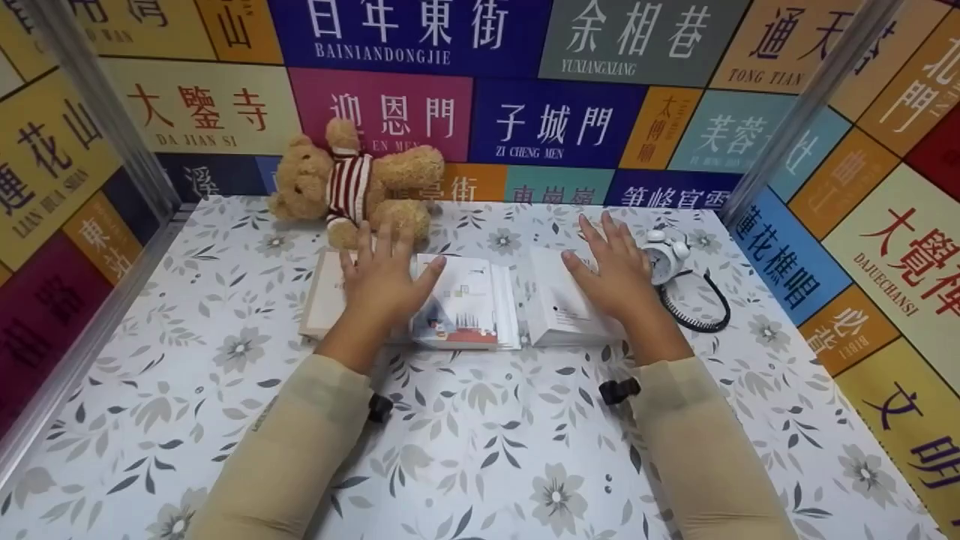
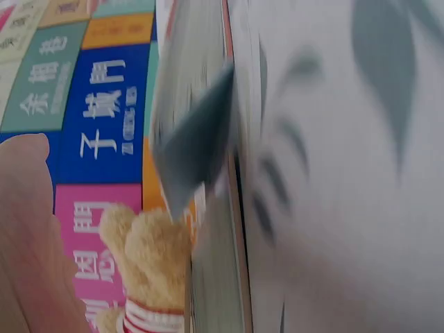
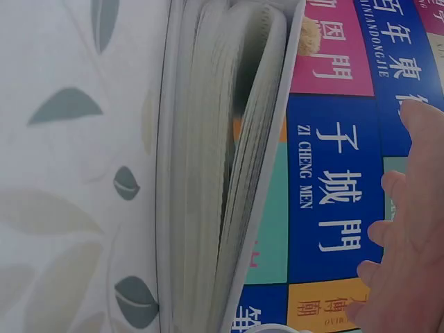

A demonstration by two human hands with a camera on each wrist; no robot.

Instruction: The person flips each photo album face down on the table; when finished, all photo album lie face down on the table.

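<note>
Books (image 1: 459,300) on patterned table (image 1: 480,465), left hand (image 1: 382,286) and right hand (image 1: 624,281) splayed wide above them, both holding nothing

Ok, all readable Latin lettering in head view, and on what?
"BAINIANDONGJIE": upper blue panel
"YUXIANGXIANG": grey panel
"TONG TIAN": tan panel
"DA JIAN SI": cream panel
"EN MEN" (start hidden): pink panel
"ZI CHENG MEN": lower blue panel
"LIAN HUA SHAN": yellow panel
"DAJUECHANSI": pale panel
"BIBEI": orange panel
"O WAN" (partial): ochre panel
Too small or blurred: books, clock dial, other panel captions
</note>
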